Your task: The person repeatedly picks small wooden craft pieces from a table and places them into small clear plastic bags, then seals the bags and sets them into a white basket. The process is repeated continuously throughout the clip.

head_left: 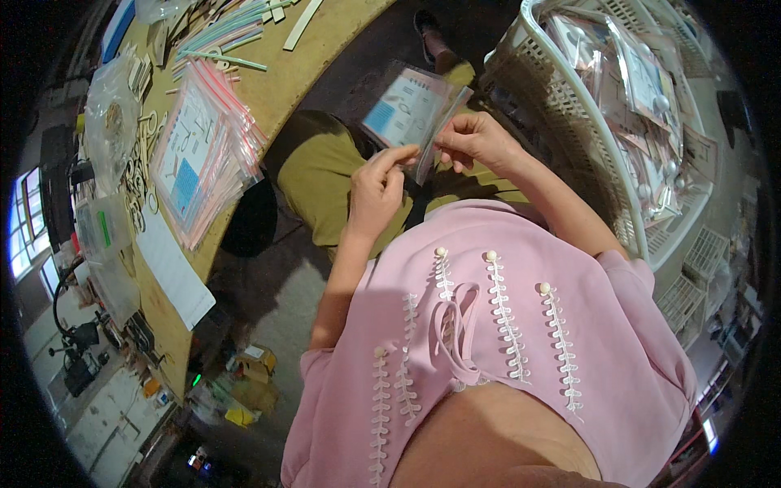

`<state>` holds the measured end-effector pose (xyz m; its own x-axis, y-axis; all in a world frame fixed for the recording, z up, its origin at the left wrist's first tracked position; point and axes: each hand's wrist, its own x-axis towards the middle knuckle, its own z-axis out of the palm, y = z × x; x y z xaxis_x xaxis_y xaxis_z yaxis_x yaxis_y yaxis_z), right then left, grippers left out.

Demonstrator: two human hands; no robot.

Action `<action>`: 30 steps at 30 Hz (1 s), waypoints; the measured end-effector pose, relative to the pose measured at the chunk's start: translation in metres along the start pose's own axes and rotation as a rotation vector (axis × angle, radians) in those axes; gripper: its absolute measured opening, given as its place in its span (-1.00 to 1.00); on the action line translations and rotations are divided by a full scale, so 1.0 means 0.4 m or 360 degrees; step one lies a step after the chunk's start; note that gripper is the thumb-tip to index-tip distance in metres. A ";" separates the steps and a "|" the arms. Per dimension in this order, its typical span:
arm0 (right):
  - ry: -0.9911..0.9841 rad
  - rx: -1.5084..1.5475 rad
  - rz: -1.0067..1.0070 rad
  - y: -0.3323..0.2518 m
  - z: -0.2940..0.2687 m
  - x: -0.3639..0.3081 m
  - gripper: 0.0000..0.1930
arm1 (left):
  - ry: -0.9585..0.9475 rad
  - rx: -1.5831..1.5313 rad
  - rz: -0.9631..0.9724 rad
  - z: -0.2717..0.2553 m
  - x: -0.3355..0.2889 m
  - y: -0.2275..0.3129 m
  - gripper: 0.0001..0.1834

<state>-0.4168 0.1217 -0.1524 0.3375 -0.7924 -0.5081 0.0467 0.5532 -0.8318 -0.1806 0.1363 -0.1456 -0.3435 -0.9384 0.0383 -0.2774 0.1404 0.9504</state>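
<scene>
In front of my lap I hold a clear zip bag (400, 114) with a printed card inside, white with a blue block and small line drawings. My right hand (480, 145) pinches the bag's near right edge between thumb and fingers. My left hand (379, 184) has its fingers bent together at the bag's lower edge, close to the right fingertips. To the left, on the table, lies a stack of similar zip bags (199, 150) with red-lined tops and the same kind of card.
A white plastic basket (561, 106) full of packed bags (651, 122) stands to my right. The yellowish table (313, 61) on the left bears pastel straws (224, 37), wooden rings (146, 167), plastic bags and a white paper strip (173, 264). A box (257, 362) sits on the floor.
</scene>
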 end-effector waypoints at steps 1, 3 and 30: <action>0.0024 0.0090 0.0002 0.004 0.011 0.002 -0.78 | 0.0016 -0.0194 -0.0114 0.012 0.004 -0.008 -0.76; 0.0013 0.0162 -0.0074 0.013 0.032 0.006 -0.78 | -0.0076 -0.0154 -0.0236 0.029 0.014 0.008 -0.78; -0.0085 -0.2524 -0.0887 -0.109 0.033 -0.061 -0.78 | 0.0152 0.0637 0.0012 -0.079 0.003 0.009 -0.92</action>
<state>-0.4146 0.1204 -0.1006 0.6379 -0.7615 -0.1145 -0.7530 -0.5856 -0.3002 -0.1535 0.1255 -0.1323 -0.2671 -0.9593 0.0913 -0.6089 0.2415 0.7556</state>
